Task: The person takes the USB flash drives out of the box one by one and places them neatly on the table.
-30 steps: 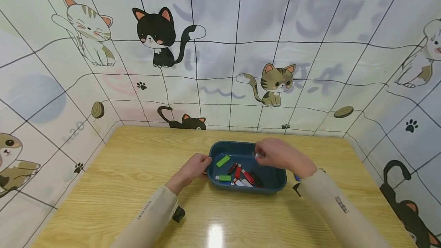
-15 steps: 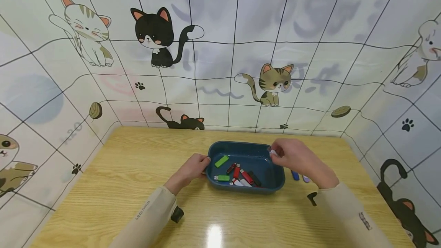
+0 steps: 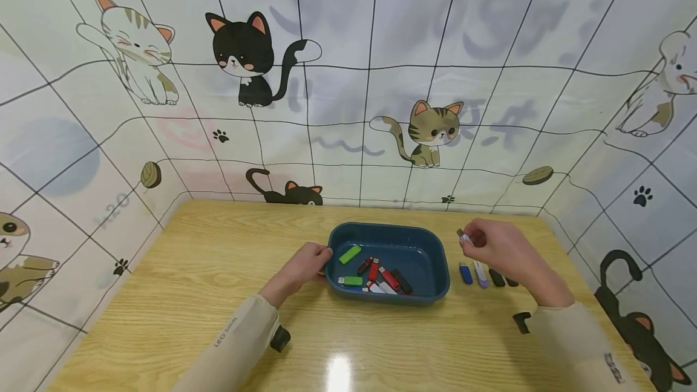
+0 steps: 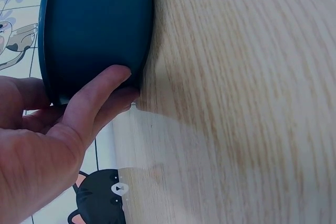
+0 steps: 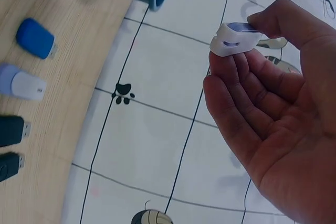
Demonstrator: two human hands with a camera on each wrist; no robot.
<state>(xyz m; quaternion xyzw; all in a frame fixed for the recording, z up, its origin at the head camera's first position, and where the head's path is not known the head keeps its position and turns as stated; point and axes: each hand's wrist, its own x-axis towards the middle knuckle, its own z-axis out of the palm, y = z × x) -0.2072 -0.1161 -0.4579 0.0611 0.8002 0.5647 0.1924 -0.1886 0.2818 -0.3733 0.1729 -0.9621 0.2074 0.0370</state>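
Observation:
My left hand (image 3: 302,265) grips the left end of a dark blue plastic bin (image 3: 422,259); in the left wrist view its fingers lie along the bin's outer wall. Inside the bin lie several USB sticks, among them a green one (image 3: 350,254), a red one (image 3: 390,279) and a black one (image 3: 402,281). Right of the bin, above the table, my right hand (image 3: 498,250) pinches a white and lavender USB stick (image 5: 233,38) between thumb and fingers. Its metal plug points up and left in the head view.
On the table (image 3: 218,295), right of the bin, a row holds a blue USB stick (image 3: 465,273), a white and lavender one (image 3: 481,274) and black ones (image 3: 497,277), partly under the right hand. A cat-print sheet (image 3: 348,95) stands around the table's back and sides.
My right hand has carried the white and lavender USB stick from over the bin to the right, past its rim. More of the row shows now. My left hand has stayed on the bin.

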